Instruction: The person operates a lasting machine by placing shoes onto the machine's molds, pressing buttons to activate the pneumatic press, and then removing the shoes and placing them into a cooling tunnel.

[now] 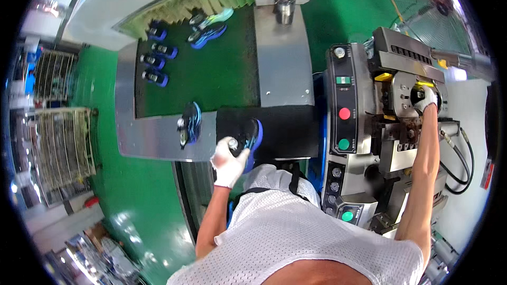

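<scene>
In a white glove, my left hand (228,164) grips a dark shoe (255,136) with a blue-purple sole over the black mat at the near edge of the bench. Thumb and fingers wrap round its upper. My right hand (428,98), also gloved, reaches into the metal machine (401,95) on the right. Its fingers curl at a dark piece in the machine's opening, which I cannot make out. Left of the held shoe, another dark shoe (193,122) with light-blue markings lies on the metal bench edge.
A green-black conveyor belt (206,74) carries several shoes under a strip curtain (190,8). A steel flask (285,4) stands at the back. Beside me is a button panel (343,100) with red and green buttons. Wire racks (53,148) stand at far left; black hoses (465,163) hang at right.
</scene>
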`<state>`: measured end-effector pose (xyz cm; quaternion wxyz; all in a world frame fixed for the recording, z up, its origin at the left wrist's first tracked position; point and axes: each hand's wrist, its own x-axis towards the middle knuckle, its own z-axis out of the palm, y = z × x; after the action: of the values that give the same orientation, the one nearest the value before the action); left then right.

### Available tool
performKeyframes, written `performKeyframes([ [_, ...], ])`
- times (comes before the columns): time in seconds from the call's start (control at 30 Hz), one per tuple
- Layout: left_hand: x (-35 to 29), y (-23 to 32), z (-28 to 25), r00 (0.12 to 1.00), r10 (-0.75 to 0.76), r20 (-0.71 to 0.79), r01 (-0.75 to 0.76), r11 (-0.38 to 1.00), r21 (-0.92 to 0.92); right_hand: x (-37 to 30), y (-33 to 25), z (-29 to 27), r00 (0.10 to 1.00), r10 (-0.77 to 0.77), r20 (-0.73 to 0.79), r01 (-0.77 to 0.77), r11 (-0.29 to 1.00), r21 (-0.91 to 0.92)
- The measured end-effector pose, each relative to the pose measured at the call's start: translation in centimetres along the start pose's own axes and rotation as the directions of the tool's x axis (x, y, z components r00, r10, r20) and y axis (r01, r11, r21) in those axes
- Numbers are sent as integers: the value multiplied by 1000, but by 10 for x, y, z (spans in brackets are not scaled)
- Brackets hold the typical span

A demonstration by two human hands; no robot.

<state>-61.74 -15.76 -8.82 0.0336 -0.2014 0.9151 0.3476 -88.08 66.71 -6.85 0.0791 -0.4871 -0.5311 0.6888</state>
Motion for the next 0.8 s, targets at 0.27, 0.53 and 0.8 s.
performKeyframes([
  [0.27,16,-114,-23,943,-152,-297,173,984,48,-387,227,145,573,-717,397,705,185,-685],
  [0.53,65,-197,0,990,-73,-117,88,988,125,-386,344,132,846,-347,406,231,-448,-864],
  [0.8,129,-214,-99,976,217,-37,-220,964,-148,-491,373,165,893,-344,290,288,-57,-956],
])
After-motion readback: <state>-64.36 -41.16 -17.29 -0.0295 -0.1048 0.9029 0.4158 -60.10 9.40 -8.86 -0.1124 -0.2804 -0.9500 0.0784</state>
